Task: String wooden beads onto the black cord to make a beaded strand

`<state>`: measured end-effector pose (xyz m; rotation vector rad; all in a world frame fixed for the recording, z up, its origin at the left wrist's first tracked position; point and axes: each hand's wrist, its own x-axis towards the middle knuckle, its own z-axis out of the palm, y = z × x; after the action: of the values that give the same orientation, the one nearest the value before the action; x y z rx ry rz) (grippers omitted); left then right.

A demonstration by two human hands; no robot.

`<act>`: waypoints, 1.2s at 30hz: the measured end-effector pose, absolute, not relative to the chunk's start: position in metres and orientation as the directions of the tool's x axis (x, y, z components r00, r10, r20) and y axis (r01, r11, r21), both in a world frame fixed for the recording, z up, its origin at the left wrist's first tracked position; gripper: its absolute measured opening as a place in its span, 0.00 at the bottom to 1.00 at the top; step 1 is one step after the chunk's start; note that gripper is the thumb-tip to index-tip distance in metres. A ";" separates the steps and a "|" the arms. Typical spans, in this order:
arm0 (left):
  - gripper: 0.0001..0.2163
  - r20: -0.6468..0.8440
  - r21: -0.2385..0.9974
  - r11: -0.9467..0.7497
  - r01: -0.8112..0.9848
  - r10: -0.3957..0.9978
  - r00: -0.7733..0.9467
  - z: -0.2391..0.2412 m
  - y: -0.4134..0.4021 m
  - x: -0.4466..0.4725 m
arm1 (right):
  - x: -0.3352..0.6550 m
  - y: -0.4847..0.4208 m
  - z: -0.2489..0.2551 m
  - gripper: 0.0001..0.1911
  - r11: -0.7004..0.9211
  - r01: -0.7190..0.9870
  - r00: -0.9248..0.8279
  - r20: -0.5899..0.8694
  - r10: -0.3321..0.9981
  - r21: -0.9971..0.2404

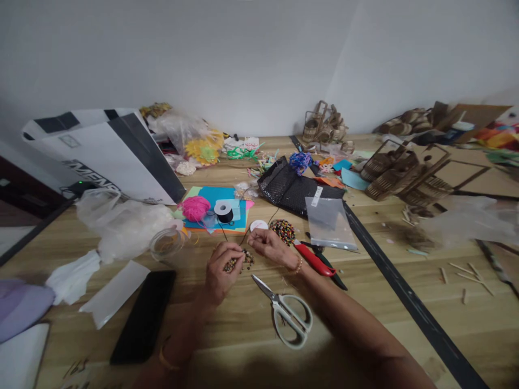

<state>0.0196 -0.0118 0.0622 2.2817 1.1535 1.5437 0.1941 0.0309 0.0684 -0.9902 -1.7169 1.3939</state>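
Observation:
My left hand (222, 271) is closed in a pinch at the near side of a loose pile of small multicoloured beads (248, 261). Thin black cord (225, 234) runs down to its fingers from a black-and-white spool (224, 212). My right hand (272, 247), just right of it, is also pinched, with a short stretch of the dark cord between the two hands. Whether a bead sits in the fingertips is too small to tell. Open-bladed scissors (288, 316) with pale handles lie below the hands. Behind my right hand rests a heap of strung beads (283, 231).
A red-handled tool (317, 260) lies right of my right wrist. Pink yarn (195, 208) and the spool sit on coloured paper (211, 193). A black phone (143, 317) is at left. Black padded packaging (290, 186), a clear bag (332, 222) and small woven baskets (421, 175) stand farther right.

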 end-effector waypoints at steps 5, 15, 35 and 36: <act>0.04 0.595 0.740 -0.583 0.335 0.800 0.076 0.060 -0.010 0.023 | 0.192 0.032 0.064 0.09 0.120 0.134 -0.476 0.043 0.878 -0.984; 0.03 0.547 0.816 -0.545 0.194 0.836 0.046 0.062 -0.012 0.021 | 0.192 0.036 0.055 0.03 0.042 0.105 -0.497 -0.016 0.868 -0.994; 0.09 0.320 0.932 -0.346 0.112 0.927 0.195 0.065 -0.012 0.015 | 0.201 0.035 0.078 0.02 0.057 0.128 -0.495 -0.014 0.869 -0.990; 0.09 0.318 0.928 -0.348 0.133 0.926 0.202 0.065 -0.011 0.014 | 0.202 0.035 0.078 0.03 0.068 0.144 -0.489 -0.011 0.872 -0.987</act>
<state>0.0143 -0.0115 0.0645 1.6650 1.0117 1.2310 0.2019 0.0351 0.0784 -1.0177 -1.7182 1.4735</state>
